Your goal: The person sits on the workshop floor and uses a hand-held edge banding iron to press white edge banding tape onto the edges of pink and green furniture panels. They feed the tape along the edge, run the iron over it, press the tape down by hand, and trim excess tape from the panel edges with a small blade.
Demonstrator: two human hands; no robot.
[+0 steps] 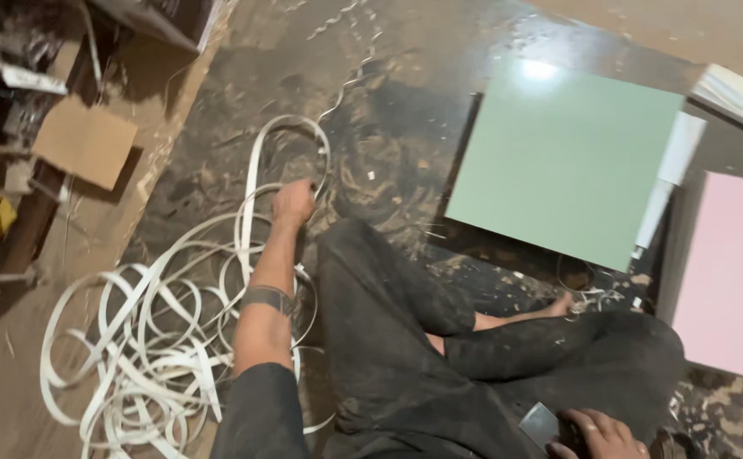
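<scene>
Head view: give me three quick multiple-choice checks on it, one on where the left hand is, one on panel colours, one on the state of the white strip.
1. Where is the left hand?
A. on the green panel
B. at the white strip, left of the knee
C. on the cardboard

2. What colours are the two flat panels?
A. green and pink
B. blue and yellow
C. both white

3. How does the white strip lie?
A. rolled tight
B. in loose tangled loops
C. cut into short bits

Answers: 1 B, the fingers close on a loop; 2 A, green panel beside pink panel; 3 B, coils sprawl over the floor.
</scene>
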